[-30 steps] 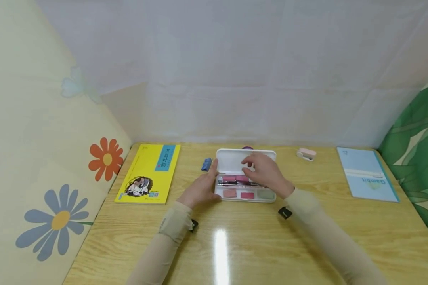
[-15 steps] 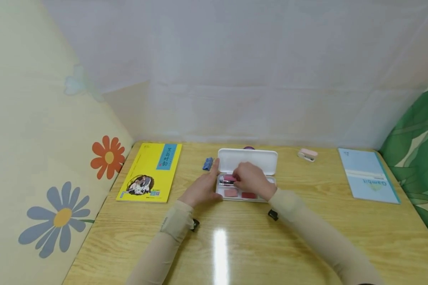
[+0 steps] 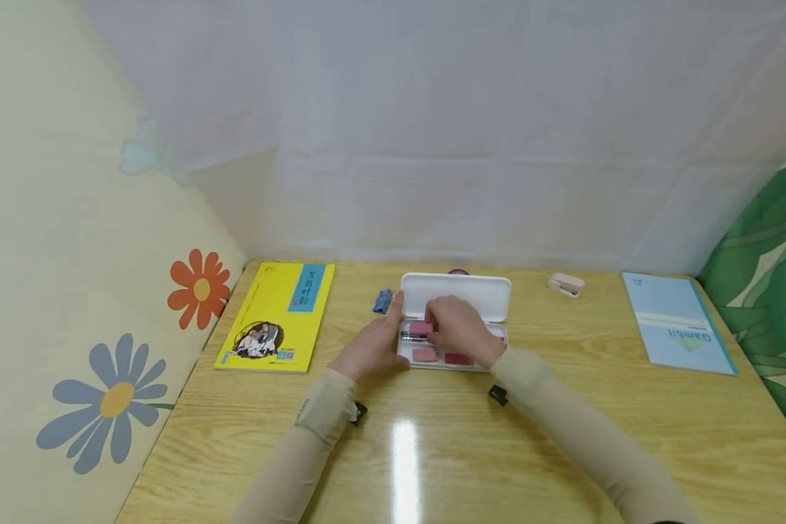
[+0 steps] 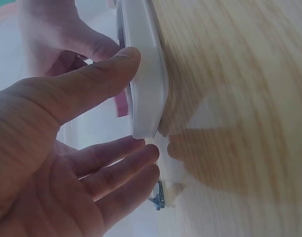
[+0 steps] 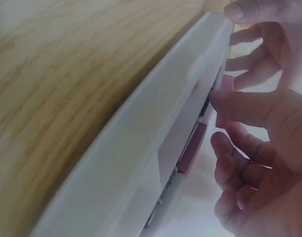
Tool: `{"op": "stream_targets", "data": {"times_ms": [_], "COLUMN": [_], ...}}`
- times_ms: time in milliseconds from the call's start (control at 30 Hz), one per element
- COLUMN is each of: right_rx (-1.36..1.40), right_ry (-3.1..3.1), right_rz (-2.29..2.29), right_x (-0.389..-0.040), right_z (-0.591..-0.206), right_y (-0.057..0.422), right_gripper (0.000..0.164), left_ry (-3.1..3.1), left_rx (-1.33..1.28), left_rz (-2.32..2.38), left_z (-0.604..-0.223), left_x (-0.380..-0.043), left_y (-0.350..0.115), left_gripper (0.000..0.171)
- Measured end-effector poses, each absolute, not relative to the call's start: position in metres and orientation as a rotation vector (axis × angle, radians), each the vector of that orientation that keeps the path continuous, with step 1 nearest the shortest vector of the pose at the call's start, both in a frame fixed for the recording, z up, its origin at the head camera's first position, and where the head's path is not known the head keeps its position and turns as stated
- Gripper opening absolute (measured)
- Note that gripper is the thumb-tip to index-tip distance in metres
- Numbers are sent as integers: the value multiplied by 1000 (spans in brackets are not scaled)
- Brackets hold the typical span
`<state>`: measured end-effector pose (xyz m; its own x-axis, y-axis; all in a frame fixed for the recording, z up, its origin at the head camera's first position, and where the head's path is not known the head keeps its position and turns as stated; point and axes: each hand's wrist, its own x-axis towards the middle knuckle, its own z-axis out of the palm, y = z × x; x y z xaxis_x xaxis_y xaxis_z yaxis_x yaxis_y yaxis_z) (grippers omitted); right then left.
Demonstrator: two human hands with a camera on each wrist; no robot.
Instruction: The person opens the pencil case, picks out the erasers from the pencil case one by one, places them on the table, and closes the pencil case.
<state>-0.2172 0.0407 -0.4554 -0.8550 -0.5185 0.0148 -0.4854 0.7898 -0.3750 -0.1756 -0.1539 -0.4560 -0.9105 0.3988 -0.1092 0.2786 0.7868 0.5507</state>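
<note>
A white pencil case [image 3: 455,297] stands with its lid up at the back. At its left end is my left hand [image 3: 370,346], fingers fairly straight, thumb touching the near corner and fingertips along the end wall. My right hand [image 3: 461,327] reaches into the case and pinches a pink rectangular block [image 5: 225,101] between thumb and fingers. Under that hand lie a second pink block [image 5: 193,148] and thin dark pens [image 3: 415,337]. In the front row sit a pale pink block [image 3: 424,354] and a red block [image 3: 457,359]. The case's right part is mostly hidden by my right hand.
A small blue object [image 3: 383,300] lies left of the case, and a purple round thing [image 3: 458,271] peeks out behind the lid. Further right are a pink-and-white stapler [image 3: 566,284] and a light blue notebook [image 3: 677,324]. A yellow book [image 3: 275,316] lies at left.
My right hand has moved left and down from above the case's right half to the pink block at back left, and now pinches it. The left hand has stayed at the case's end.
</note>
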Motion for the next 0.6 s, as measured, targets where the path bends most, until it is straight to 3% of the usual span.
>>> {"op": "stream_targets", "data": {"times_ms": [333,600], "right_rx": [-732,-631], "right_ry": [2934,2972], "right_rz": [-770,-798], "right_x": [-215,-208], "right_z": [-447,-439], "right_y": [71,130], "right_gripper": [16,18], "left_ry": [2756,2768], "left_rx": [499,508], "left_rz": [804,796], "left_z": [-457,-457], "left_x": [-177,-176], "left_y": [-153,-153], "left_gripper": [128,130]}}
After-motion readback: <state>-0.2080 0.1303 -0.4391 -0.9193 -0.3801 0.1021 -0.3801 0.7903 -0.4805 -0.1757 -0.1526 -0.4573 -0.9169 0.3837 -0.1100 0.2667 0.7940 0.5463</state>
